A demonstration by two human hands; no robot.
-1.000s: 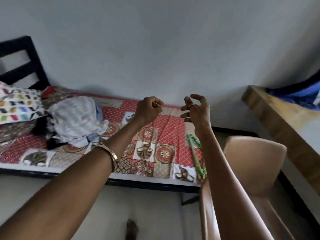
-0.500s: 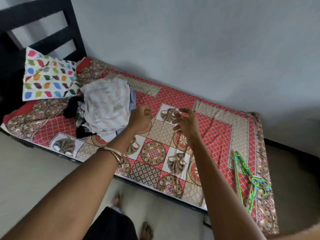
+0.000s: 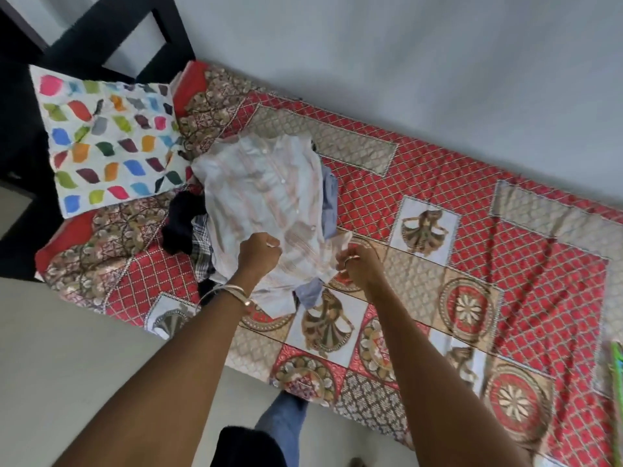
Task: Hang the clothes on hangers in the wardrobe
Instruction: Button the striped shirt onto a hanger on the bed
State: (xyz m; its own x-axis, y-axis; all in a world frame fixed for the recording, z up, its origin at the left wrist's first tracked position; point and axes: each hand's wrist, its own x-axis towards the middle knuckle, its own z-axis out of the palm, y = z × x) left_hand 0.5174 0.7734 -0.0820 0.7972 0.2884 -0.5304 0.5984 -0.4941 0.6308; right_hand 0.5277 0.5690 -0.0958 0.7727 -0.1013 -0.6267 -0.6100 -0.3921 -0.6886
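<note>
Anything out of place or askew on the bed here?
Nothing damaged or spilled. The clothes lie in a crumpled heap beside the pillow, both hands gripping the top white shirt.

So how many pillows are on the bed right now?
1: the white pillow with multicoloured leaf shapes, at the head of the bed, against the black headboard, left of the clothes pile. Another could lie outside the frame.

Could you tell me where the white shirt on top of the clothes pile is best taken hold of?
Take the white shirt by its near hem, from the bed's open side. That edge faces the person, and both the left hand and right hand already grip it.
</note>
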